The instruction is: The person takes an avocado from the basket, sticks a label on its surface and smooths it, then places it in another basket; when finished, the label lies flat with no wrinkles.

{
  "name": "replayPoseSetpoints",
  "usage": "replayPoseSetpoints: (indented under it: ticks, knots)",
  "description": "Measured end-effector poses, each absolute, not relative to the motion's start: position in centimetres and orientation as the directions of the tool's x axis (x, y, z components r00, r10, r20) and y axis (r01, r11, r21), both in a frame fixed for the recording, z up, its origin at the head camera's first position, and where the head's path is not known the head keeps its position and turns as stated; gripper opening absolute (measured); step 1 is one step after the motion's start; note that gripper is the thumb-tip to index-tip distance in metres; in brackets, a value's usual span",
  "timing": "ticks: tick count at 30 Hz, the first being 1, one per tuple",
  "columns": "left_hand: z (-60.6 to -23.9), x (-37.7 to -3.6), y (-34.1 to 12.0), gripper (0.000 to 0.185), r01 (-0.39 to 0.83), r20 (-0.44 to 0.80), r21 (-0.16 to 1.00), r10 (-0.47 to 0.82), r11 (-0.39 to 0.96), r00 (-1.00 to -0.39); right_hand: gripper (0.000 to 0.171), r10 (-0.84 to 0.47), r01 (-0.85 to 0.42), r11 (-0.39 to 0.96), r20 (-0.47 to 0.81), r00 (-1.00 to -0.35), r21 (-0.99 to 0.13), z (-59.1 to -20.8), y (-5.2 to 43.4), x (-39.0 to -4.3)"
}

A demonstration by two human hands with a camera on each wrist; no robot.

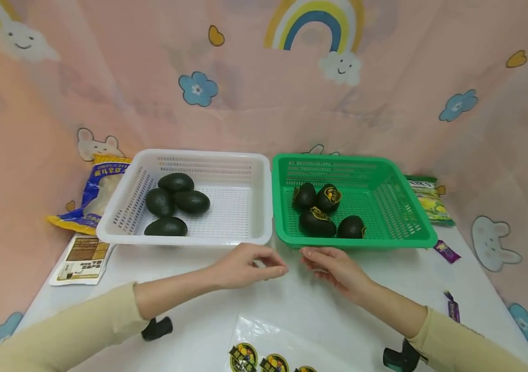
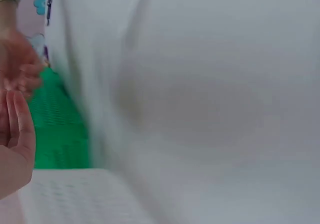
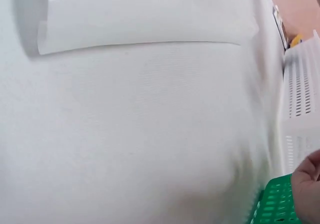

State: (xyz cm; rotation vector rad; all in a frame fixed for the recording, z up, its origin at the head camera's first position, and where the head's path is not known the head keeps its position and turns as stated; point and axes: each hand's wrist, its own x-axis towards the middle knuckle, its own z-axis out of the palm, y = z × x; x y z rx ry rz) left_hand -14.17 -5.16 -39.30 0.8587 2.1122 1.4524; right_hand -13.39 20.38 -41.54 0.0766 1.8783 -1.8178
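Just in front of the gap between two baskets, my left hand (image 1: 252, 266) hovers with fingers loosely bent and no object showing in it. Facing it across a small gap is my right hand (image 1: 336, 271), its fingers relaxed near the green basket's front rim. Several dark avocados (image 1: 191, 202) without stickers lie in the left half of the white basket (image 1: 185, 241). In the green basket (image 1: 385, 243), several avocados (image 1: 316, 222) bear round black-and-yellow stickers. A clear sheet (image 1: 264, 330) with similar stickers (image 1: 274, 363) lies at the near edge.
Left of the white basket stand a blue-and-yellow pasta bag (image 1: 101, 194) and a flat brown-and-white packet (image 1: 81, 260). A green packet (image 1: 429, 199) leans behind the green basket's right side. Small purple wrapped sweets (image 1: 447, 251) lie on the white table (image 1: 473, 279).
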Motion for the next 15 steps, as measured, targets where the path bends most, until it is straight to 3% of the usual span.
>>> replayPoseSetpoints:
  ticks: [3,5,7,11,15]
  knots:
    - [-41.5,-12.9,-8.6,0.032,-0.063,-0.204,0.966,0.585,0.253,-0.785,0.035,-0.486,0.263,0.219,-0.338,-0.806,-0.94,-39.9,18.9,-13.8]
    - [-42.6,-12.8,-10.5,0.042,-0.244,-0.299,0.954,0.485,0.176,-0.822,0.03,-0.578,0.144,0.266,-0.277,-0.768,-0.953,-38.0,17.5,-14.7]
    - [-43.2,-12.9,-11.8,0.048,-0.348,-0.345,0.935,0.378,0.062,-0.859,0.025,-0.646,0.022,0.288,-0.211,-0.734,-0.957,-35.6,15.7,-16.2]
    - [-43.3,-13.5,-13.1,0.038,-0.398,-0.357,0.907,0.253,-0.136,-0.899,0.022,-0.745,-0.166,0.302,-0.123,-0.656,-0.939,-31.1,11.3,-20.9]
    - [-43.2,-13.5,-13.5,0.028,-0.393,-0.348,0.906,0.249,-0.159,-0.904,0.025,-0.816,-0.26,0.305,-0.111,-0.567,-0.916,-29.0,6.5,-26.2]
